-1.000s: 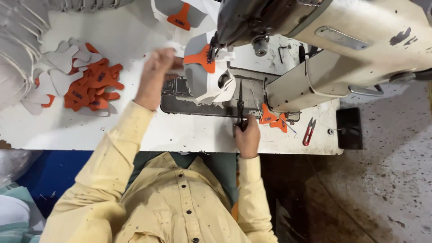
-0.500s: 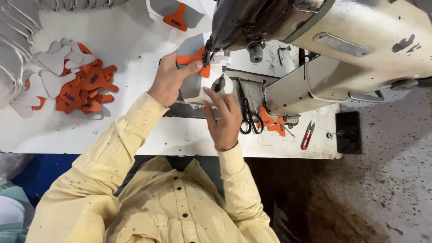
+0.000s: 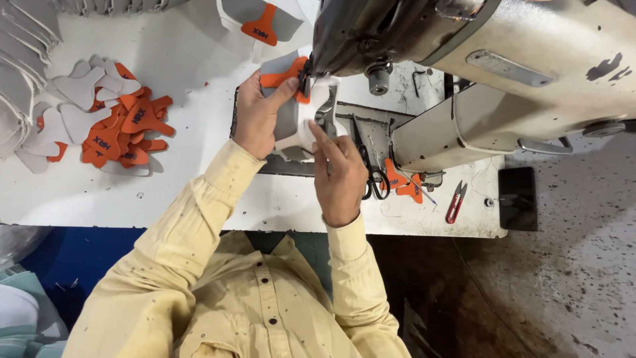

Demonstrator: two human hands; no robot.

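Right hand (image 3: 339, 174) has left the scissors (image 3: 368, 174), fingers now pinching the grey piece (image 3: 291, 126); left hand (image 3: 260, 113) stays clamped on its orange tab (image 3: 281, 77).

- Cream-painted metal sewing machine (image 3: 530, 73): semi-gloss enamel, chipped and grimy; the needle end looks dark and oily.
- White and grey piece with an orange patch (image 3: 291, 106): matt, smooth, leather-like sheet.
- Heap of orange and grey cut pieces (image 3: 112, 126): flat, matt, same sheet material.
- White worktable top (image 3: 165, 192): smooth laminate, scuffed and stained.
- Black-handled metal scissors (image 3: 371, 172): dull steel blades.
- Pale yellow shirt (image 3: 252, 298): soft woven cloth, matt, creased.
- Floor (image 3: 570, 265): rough, speckled concrete.
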